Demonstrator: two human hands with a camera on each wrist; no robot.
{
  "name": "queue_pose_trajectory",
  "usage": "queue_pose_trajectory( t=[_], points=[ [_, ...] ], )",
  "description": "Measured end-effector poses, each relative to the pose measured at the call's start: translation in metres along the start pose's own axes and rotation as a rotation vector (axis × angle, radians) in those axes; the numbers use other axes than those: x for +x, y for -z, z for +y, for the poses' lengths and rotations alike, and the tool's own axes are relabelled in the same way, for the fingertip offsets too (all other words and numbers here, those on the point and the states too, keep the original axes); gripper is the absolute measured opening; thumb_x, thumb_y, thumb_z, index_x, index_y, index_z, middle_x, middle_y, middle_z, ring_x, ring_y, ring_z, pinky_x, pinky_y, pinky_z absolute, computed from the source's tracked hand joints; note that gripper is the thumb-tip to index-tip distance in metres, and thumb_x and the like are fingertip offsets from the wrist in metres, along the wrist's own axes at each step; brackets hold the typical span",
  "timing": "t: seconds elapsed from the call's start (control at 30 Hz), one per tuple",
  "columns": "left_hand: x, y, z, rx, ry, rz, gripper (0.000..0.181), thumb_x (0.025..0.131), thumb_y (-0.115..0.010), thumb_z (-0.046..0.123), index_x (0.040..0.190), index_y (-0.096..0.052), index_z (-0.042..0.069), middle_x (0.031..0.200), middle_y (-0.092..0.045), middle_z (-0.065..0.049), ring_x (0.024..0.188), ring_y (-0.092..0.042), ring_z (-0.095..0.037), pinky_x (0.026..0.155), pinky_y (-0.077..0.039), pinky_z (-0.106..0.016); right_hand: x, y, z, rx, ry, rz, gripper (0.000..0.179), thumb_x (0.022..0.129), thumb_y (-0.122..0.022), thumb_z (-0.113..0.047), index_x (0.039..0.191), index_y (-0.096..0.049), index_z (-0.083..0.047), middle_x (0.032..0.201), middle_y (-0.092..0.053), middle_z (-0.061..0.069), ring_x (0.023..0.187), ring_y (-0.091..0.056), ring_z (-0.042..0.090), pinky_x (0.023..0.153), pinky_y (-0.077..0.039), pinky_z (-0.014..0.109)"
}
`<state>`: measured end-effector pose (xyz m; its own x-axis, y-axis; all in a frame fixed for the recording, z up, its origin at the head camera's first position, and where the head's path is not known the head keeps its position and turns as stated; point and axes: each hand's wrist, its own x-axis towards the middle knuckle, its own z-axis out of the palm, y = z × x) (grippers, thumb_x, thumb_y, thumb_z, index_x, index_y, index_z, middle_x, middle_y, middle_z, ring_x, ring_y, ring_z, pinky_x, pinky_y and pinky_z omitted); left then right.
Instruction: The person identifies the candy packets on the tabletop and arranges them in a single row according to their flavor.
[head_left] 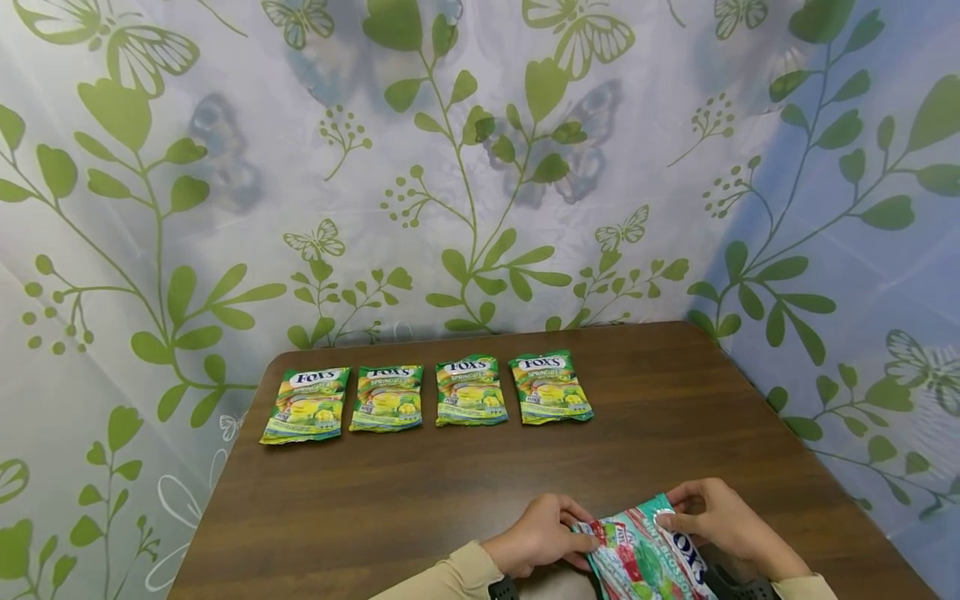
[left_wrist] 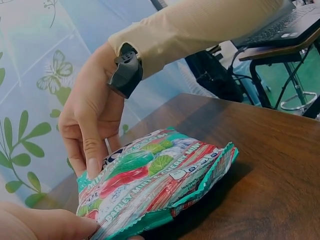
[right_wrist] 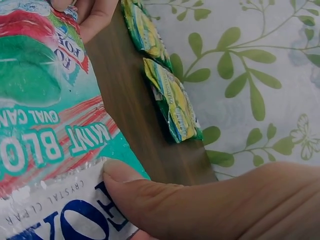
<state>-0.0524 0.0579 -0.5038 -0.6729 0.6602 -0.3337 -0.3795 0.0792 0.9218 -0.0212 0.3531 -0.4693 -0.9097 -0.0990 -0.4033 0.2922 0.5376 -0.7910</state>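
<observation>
A teal and red bag of mint candy [head_left: 647, 554] is at the near right of the table, marked FOX'S and turned sideways in the head view. My left hand [head_left: 538, 533] pinches its bottom corner, thumb on the printed face. At the top end, my right hand [head_left: 723, 521] grips the bag's edge, its thumb [right_wrist: 150, 195] pressed beside the white label. In the left wrist view the candy bag [left_wrist: 145, 175] is tilted over the tabletop, with its far crimped edge showing.
Several green and yellow FOX'S candy bags [head_left: 471, 392] lie in a spaced row along the back of the brown table [head_left: 420, 492]. Behind them hangs a leaf-patterned curtain [head_left: 480, 167]. A laptop [left_wrist: 280, 37] stands on another desk beyond the table.
</observation>
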Motion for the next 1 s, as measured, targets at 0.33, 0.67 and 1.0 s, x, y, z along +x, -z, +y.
queue_pose_trajectory(
  t=[0.33, 0.67, 1.0],
  points=[
    [0.004, -0.004, 0.0, -0.005, 0.007, -0.024, 0.018, 0.09, -0.069, -0.006, 0.107, -0.065, 0.0, 0.095, -0.061, -0.014, 0.076, -0.07, -0.038, 0.069, -0.059, -0.042, 0.002, 0.006, -0.007, -0.084, 0.033, 0.029, 0.05, 0.086, -0.08, -0.03, 0.114, -0.065, 0.009, 0.093, -0.062, 0.009, 0.088, -0.062, 0.025, 0.067, -0.056, 0.039],
    [0.011, -0.01, 0.001, -0.024, 0.006, 0.002, 0.018, 0.09, -0.069, -0.006, 0.107, -0.065, 0.0, 0.092, -0.062, -0.014, 0.074, -0.07, -0.031, 0.069, -0.059, -0.041, 0.009, 0.016, -0.019, -0.163, 0.086, 0.042, 0.041, 0.086, -0.08, -0.029, 0.105, -0.069, 0.005, 0.088, -0.063, 0.008, 0.081, -0.061, 0.023, 0.064, -0.054, 0.036],
    [0.024, -0.016, 0.0, -0.088, 0.013, 0.057, 0.019, 0.09, -0.069, -0.006, 0.108, -0.064, -0.001, 0.094, -0.06, -0.014, 0.073, -0.07, -0.028, 0.07, -0.059, -0.04, 0.021, 0.026, -0.036, -0.298, 0.108, 0.09, 0.037, 0.084, -0.082, -0.027, 0.102, -0.071, 0.003, 0.087, -0.065, 0.005, 0.078, -0.06, 0.02, 0.064, -0.052, 0.035]
  ],
)
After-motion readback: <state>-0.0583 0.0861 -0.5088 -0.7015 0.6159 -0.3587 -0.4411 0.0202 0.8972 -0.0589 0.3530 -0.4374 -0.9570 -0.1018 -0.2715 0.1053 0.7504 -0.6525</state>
